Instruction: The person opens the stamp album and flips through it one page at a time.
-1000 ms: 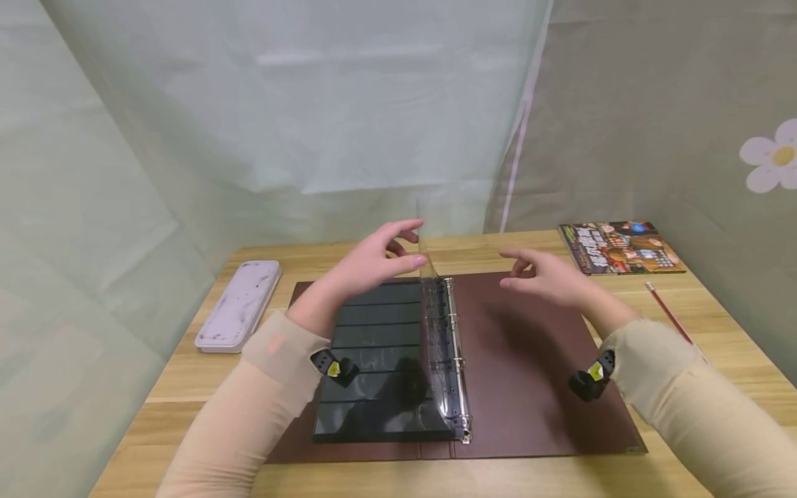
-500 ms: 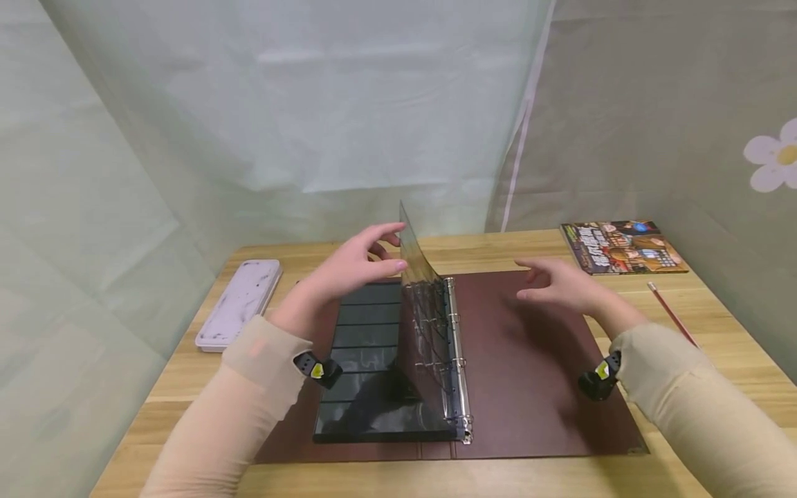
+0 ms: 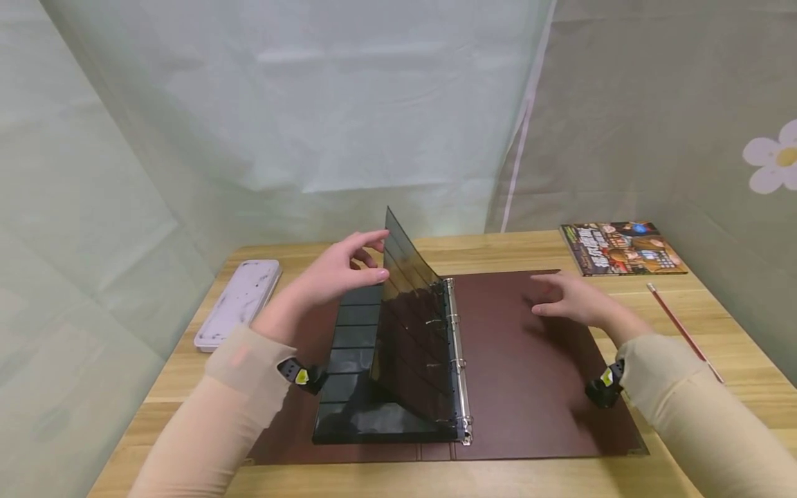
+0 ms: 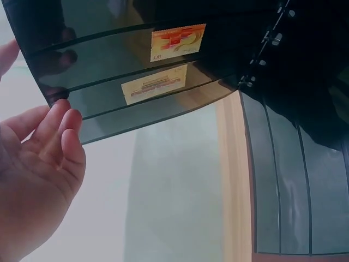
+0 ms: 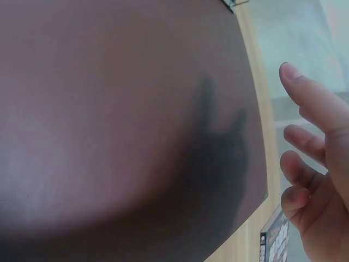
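A stamp album [image 3: 523, 373] with a dark red cover lies spread wide, its metal ring spine [image 3: 458, 346] down the middle. With thumb and fingers, my left hand [image 3: 336, 273] pinches the outer edge of a black stock page [image 3: 416, 332], which stands tilted up from the rings and leans left. Two stamps show in its clear strips in the left wrist view: a red and yellow stamp [image 4: 177, 42] and a pale stamp with a building [image 4: 155, 84]. More black pages [image 3: 355, 360] lie flat beneath. My right hand [image 3: 573, 301] hovers over the right cover, fingers loosely bent and holding nothing.
A pale lilac pencil case [image 3: 239, 304] lies on the wooden table [image 3: 168, 394] at the left. At the back right is a colourful book [image 3: 623, 247], with a red pencil [image 3: 681, 328] in front of it. Fabric curtains [image 3: 361, 124] close off the back and sides.
My left hand has drawn the page leftward and down from nearly upright, so its face now shows. My right hand has shifted a little to the right, away from the spine.
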